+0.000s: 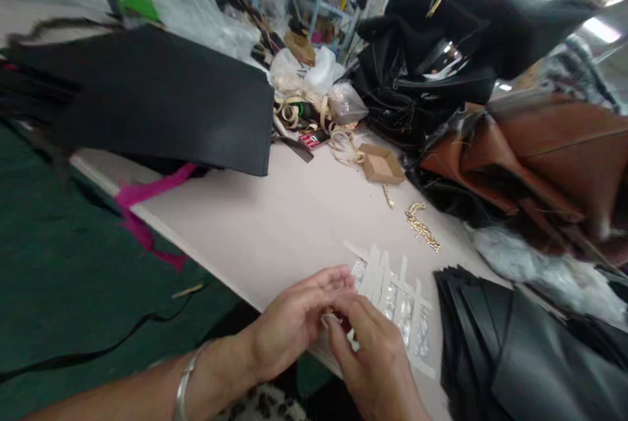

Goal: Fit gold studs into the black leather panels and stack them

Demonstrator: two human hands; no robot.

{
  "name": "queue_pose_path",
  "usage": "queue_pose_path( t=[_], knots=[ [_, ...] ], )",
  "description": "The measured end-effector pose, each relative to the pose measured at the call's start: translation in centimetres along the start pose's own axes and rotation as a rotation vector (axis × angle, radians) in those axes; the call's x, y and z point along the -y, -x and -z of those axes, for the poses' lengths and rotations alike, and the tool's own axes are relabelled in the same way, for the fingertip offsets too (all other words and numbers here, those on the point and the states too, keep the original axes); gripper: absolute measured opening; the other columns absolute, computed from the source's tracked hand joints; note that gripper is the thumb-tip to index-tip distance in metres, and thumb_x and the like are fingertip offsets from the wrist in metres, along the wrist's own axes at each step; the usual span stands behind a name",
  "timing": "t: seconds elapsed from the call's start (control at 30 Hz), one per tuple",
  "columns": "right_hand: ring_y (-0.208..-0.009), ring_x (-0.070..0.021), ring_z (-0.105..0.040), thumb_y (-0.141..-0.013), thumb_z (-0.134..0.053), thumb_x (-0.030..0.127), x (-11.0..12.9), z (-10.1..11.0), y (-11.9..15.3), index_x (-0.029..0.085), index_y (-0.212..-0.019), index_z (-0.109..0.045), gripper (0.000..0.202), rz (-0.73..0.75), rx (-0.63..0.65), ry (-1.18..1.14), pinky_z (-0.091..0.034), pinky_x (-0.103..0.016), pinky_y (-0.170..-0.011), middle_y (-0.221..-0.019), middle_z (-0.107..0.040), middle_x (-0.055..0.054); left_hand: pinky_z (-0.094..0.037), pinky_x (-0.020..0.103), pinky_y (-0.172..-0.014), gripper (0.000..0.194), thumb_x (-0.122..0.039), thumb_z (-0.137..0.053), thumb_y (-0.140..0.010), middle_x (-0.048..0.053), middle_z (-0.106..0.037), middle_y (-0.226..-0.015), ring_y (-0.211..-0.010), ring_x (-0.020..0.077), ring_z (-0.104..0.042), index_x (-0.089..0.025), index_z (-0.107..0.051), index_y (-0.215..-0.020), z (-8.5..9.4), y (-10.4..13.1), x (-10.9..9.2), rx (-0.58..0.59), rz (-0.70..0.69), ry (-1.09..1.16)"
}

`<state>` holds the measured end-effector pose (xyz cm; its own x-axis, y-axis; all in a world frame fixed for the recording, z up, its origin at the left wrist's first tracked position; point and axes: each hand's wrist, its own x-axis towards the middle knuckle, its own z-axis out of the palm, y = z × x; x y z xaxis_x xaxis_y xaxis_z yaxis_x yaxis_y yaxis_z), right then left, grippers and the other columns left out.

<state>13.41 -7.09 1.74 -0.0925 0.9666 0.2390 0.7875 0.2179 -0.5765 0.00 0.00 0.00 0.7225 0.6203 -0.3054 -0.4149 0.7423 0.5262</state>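
My left hand (294,316), with a silver bangle on the wrist, is cupped at the table's near edge. Against it my right hand (375,342) is closed, thumb and fingers pinched together. Between the two, mostly hidden by the fingers, shows a small gold-brown thing (328,311), too small and blurred to name. White strips (377,277) laid over shiny clear plastic (406,313) lie on the table just beyond and right of my hands. Farther back are a heap of gold chain (422,228) and a short gold chain piece (388,196).
A small cardboard box (381,165) stands behind the chains. Black sheets (196,94) overhang the table's left edge, above a magenta strip (157,185). Black pieces (490,336) are stacked at right. Brown leather (554,153) and black bags (441,48) pile up behind.
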Motion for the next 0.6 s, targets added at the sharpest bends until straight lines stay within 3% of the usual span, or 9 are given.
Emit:
queue_pose_path(
  t=[0.1,0.2,0.4,0.6],
  knots=[
    [-0.081,-0.019,-0.066,-0.092,-0.053,0.009,-0.7,0.8,-0.1,0.021,-0.108,-0.064,0.023,0.025,0.009,0.044,-0.052,-0.031,-0.071,-0.092,-0.068,-0.004,-0.046,0.027,-0.084,0.026,-0.03,-0.069,-0.081,0.004,-0.074,-0.101,-0.092,0.0159,-0.063,-0.017,-0.071,-0.103,0.6,0.4,-0.4,-0.017,-0.022,-0.315],
    [-0.084,-0.0183,-0.066,-0.091,-0.054,0.007,-1.1,1.4,-0.5,0.021,-0.114,-0.064,0.029,0.05,0.07,0.038,-0.053,-0.03,-0.076,-0.096,-0.069,-0.005,-0.046,0.026,-0.076,0.022,-0.029,-0.07,-0.08,0.003,-0.073,-0.09,-0.083,0.0148,-0.062,-0.016,-0.073,-0.097,1.5,0.2,-0.6,-0.033,-0.045,-0.49],
    [-0.083,-0.0182,-0.067,-0.093,-0.05,0.008,-1.0,2.0,-1.2,0.021,-0.113,-0.067,0.029,0.047,0.17,0.038,-0.055,-0.03,-0.078,-0.094,-0.069,-0.006,-0.046,0.028,-0.075,0.022,-0.023,-0.065,-0.077,0.003,-0.074,-0.086,-0.078,0.0159,-0.064,-0.015,-0.073,-0.096,2.6,-0.2,0.0,-0.02,-0.069,-0.589],
    [-0.082,-0.02,-0.068,-0.094,-0.045,0.009,-0.5,1.9,-1.5,0.019,-0.106,-0.072,0.031,0.037,0.211,0.135,-0.055,-0.031,-0.077,-0.088,-0.069,-0.008,-0.048,0.027,-0.074,0.025,-0.019,-0.061,-0.071,0.003,-0.074,-0.084,-0.079,0.0165,-0.065,-0.015,-0.074,-0.092,1.9,0.0,0.1,-0.071,-0.075,-0.622]
  ],
)
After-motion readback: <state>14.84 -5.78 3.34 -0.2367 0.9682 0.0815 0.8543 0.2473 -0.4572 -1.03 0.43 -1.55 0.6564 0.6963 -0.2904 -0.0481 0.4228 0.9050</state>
